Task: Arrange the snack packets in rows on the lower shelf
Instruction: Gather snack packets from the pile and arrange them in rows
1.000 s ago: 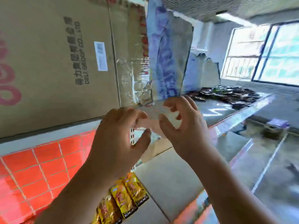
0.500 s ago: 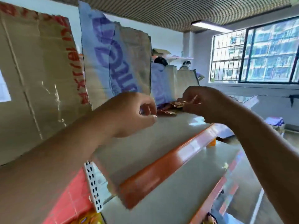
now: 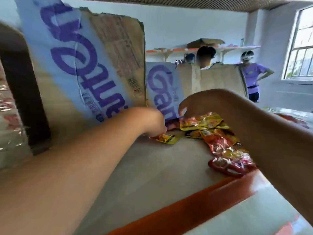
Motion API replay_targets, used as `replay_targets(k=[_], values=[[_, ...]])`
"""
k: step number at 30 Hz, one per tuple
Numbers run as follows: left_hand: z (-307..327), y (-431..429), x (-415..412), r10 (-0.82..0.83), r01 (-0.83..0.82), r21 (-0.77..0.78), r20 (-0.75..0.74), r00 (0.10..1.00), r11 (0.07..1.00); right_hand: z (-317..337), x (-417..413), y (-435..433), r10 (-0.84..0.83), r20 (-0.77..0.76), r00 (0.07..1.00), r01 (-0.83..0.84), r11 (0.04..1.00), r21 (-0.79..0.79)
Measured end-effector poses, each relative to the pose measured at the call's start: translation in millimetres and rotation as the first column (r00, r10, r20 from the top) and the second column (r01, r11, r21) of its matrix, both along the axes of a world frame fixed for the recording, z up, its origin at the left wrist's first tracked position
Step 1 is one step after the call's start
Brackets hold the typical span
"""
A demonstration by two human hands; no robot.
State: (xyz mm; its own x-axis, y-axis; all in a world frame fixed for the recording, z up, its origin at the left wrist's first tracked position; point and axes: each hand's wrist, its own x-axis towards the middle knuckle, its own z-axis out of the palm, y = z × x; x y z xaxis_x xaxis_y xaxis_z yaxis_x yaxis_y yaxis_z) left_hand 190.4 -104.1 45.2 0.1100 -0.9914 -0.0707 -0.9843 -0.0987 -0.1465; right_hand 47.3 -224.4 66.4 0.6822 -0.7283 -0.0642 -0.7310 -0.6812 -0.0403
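Cardboard box (image 3: 101, 65) (purple lettering, blurred) crowds the shelf (image 3: 152, 167); my right hand (image 3: 203, 102) curls its fingers on snack packets (image 3: 211, 123), my left hand (image 3: 149, 121) hides its fingers.

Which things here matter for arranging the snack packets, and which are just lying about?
Job: heap of shiny red and yellow snack packets; single yellow packet at left hand; right hand over the heap; grey shelf with orange edge.
Lying about: torn brown cardboard sheets with purple lettering.

Left hand (image 3: 151, 122), right hand (image 3: 203, 103) — bare (forearms (image 3: 88, 160) too)
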Motion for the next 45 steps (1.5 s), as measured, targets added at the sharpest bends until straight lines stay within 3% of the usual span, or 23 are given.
replay_targets(k=[5,9,13,17,21,24,27,31,33,39,45], values=[[-27.7,-13.0,-6.1,0.013,-0.013,0.011,-0.017,1.0,1.0,-13.6,11.5,-14.8,0.094,-0.216,0.972,-0.084,0.995,0.054],[-34.1,-0.5,5.5,0.06,-0.063,-0.011,-0.187,0.981,0.998,-26.4,15.4,-17.5,0.183,-0.203,0.962,-0.194,0.981,-0.031],[-33.7,2.3,8.6,0.137,-0.16,-0.092,-0.214,0.967,0.983,-27.3,9.2,-14.5,0.275,-0.091,0.957,-0.278,0.96,-0.02],[-30.9,2.7,11.5,0.15,-0.209,-0.253,-0.233,0.961,0.945,-22.5,1.8,-0.9,0.343,0.145,0.928,-0.352,0.935,0.041],[-17.3,11.9,15.7,0.075,-0.12,-0.346,-0.142,0.987,0.93,-20.5,-3.7,4.8,0.304,0.336,0.891,-0.382,0.903,0.197],[-13.4,16.9,9.9,0.027,-0.041,-0.271,-0.052,0.998,0.962,-23.2,-4.2,5.8,0.233,0.436,0.869,-0.407,0.839,0.362],[-9.2,23.3,-1.7,0.009,-0.021,-0.126,-0.088,0.996,0.992,-26.4,-0.6,3.6,0.277,0.33,0.903,-0.375,0.882,0.286],[-0.5,27.5,-7.4,-0.049,0.024,-0.101,-0.253,0.966,0.995,-30.8,4.5,4.7,0.255,0.213,0.943,-0.32,0.868,0.38],[1.0,29.9,-5.8,0.018,-0.039,-0.069,-0.287,0.958,0.997,-28.1,6.7,11.4,0.298,0.148,0.943,-0.331,0.892,0.308],[-3.2,29.7,-5.9,0.304,-0.301,0.206,0.02,0.953,0.931,-31.8,14.1,31.5,0.344,-0.173,0.923,-0.329,0.938,0.113],[-2.7,28.9,-5.7,0.358,-0.332,0.239,-0.075,0.931,0.913,-33.9,17.9,32.3,0.382,-0.177,0.907,-0.378,0.924,0.059]])
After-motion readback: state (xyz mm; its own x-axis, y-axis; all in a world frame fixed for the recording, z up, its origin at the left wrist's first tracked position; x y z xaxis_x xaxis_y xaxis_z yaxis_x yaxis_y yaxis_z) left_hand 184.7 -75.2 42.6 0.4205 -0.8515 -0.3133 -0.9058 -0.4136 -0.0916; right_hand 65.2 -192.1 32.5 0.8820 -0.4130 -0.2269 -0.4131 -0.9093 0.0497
